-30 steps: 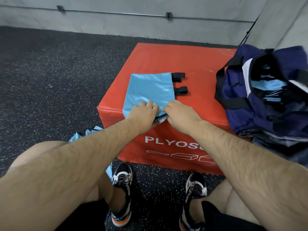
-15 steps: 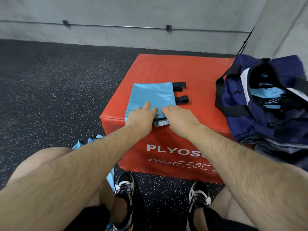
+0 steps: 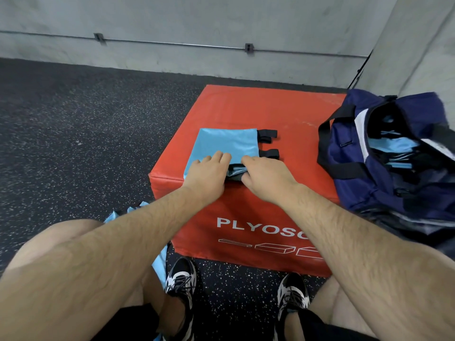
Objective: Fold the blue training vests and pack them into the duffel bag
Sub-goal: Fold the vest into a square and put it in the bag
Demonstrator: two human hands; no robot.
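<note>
Far left: dark rubber floor [image 3: 73,134] with pale speckles, and a grey wall [image 3: 221,23] behind it carrying a thin conduit [image 3: 172,44] on two clips.

Low left, beside the person's knee: loose vests [image 3: 136,210], light blue, heaped on the floor and mostly hidden by the leg.

Left hand [image 3: 206,175]: fingers straight and together, laid flat on the near left part of the folded vest [image 3: 226,146], pressing it down.

Folded vest: light blue, smooth, slightly shiny, folded to a neat rectangle. It lies on the near left part of the plyo box [image 3: 246,107]. Two black straps [image 3: 267,134] stick out of its right edge. At the near edge a dark mesh layer shows, bunched between the two hands.

Right hand [image 3: 268,178]: forefinger on top and thumb below, pinching that bunched near edge of the folded vest. The other fingers are curled.

Plyo box: red, padded. White lettering [image 3: 261,226] on the front face reads "PLYOSO", the rest covered by the right forearm. Below it are white outline drawings of flat boxes.

Below: two black-and-white shoes [image 3: 182,279] on the floor in front of the box.

Right: duffel bag [image 3: 339,153], navy with a white stripe and black handles, touching the box's right side, its top open. Inside are packed vests [image 3: 391,145], light blue with black straps, stacked. How many cannot be told.
</note>
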